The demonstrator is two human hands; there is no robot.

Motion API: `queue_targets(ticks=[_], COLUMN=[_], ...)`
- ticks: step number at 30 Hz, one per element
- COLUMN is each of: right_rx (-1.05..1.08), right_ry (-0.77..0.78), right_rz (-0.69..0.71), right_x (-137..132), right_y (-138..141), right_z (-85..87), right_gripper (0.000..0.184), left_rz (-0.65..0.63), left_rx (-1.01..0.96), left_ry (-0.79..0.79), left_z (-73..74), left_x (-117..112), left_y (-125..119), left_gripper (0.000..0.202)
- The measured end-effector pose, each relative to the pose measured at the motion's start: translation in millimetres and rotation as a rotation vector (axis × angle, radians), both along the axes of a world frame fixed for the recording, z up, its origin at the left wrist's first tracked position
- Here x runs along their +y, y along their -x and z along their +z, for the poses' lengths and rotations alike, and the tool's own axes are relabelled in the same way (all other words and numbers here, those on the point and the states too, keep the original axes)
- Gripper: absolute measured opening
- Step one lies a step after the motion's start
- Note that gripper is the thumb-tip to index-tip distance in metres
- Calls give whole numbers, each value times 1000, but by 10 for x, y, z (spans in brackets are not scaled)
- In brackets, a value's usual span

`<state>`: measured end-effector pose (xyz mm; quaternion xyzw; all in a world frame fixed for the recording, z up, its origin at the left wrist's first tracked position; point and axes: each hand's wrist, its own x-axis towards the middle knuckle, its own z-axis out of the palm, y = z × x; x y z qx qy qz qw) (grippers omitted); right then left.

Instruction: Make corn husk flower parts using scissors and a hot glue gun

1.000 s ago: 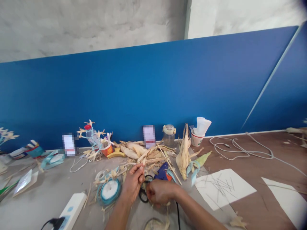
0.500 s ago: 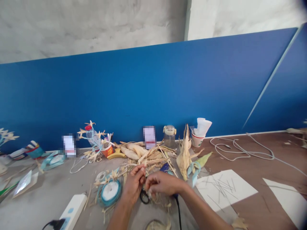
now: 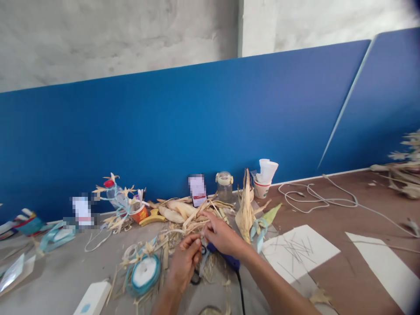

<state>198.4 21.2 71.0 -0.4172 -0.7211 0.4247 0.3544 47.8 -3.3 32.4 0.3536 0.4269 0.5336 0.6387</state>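
Observation:
My left hand (image 3: 186,261) is closed, thumb pressed against the forefinger; whatever it pinches is too small to make out. Close against its fingertips is my right hand (image 3: 220,235), its index finger stretched toward the dried corn husks (image 3: 179,210) and its other fingers curled in. What those curled fingers hold cannot be seen. Beneath the hands lie a dark scissor handle (image 3: 196,278), husk scraps (image 3: 212,267) and a blue tool (image 3: 232,262) with a black cord, partly covered by my right hand. Left of my left hand is a spool of blue ribbon (image 3: 144,274).
Behind the husks stand a phone (image 3: 197,190) and a lidded jar (image 3: 225,187). An upright husk bundle (image 3: 244,214) and a paper cup (image 3: 262,189) are to the right, near white paper (image 3: 306,260) with thin sticks. At front left lies a power strip (image 3: 93,297).
My right hand has moved up and forward, its index finger now extended over the husks. My left hand stays pinched at nearly the same place. The view has shifted a little to the right.

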Motion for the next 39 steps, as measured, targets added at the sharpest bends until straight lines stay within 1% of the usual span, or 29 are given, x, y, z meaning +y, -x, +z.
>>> queue_targets(ticks=[4, 9, 12, 18, 22, 24, 28, 29, 30, 33, 35, 37, 39], right_rx=[-21, -60, -76, -87, -59, -31, -66, -85, -102, -130, -192, -331, -501], right_ry=[-12, -45, -76, -81, -70, -19, 190, 238, 275, 320, 323, 291, 201], right_rz=[-48, -39, -48, -47, -36, 9, 241, 274, 274, 180, 184, 261, 371], right_x=[33, 71, 68, 46, 35, 24, -8, -14, -17, -15, -17, -38, -86], right_y=[11, 11, 3, 6, -20, -35, -27, -19, -13, -10, -9, 23, 101], right_z=[-48, -85, -84, -74, -41, -26, -39, -49, -59, -69, -59, -48, -45], right_gripper=[56, 56, 55, 54, 53, 54, 62, 66, 71, 78, 73, 59, 42], left_rz=[16, 31, 37, 9, 20, 48, 70, 74, 82, 124, 134, 123, 114], left_rx=[97, 138, 141, 113, 73, 43, -13, -27, -45, -103, -119, -113, -106], left_ry=[-49, -70, -80, -66, -46, -32, -14, -15, -18, -23, -22, -20, -20], left_z=[-56, -137, -139, -137, -99, -58, 24, 39, 52, 77, 86, 88, 85], left_x=[9, 26, 25, 22, 20, 20, 29, 33, 38, 54, 65, 73, 78], left_y=[-3, 13, 11, -2, 18, 38, 91, 106, 121, 159, 175, 183, 185], left_gripper=[36, 34, 35, 34, 34, 35, 36, 35, 35, 36, 38, 40, 41])
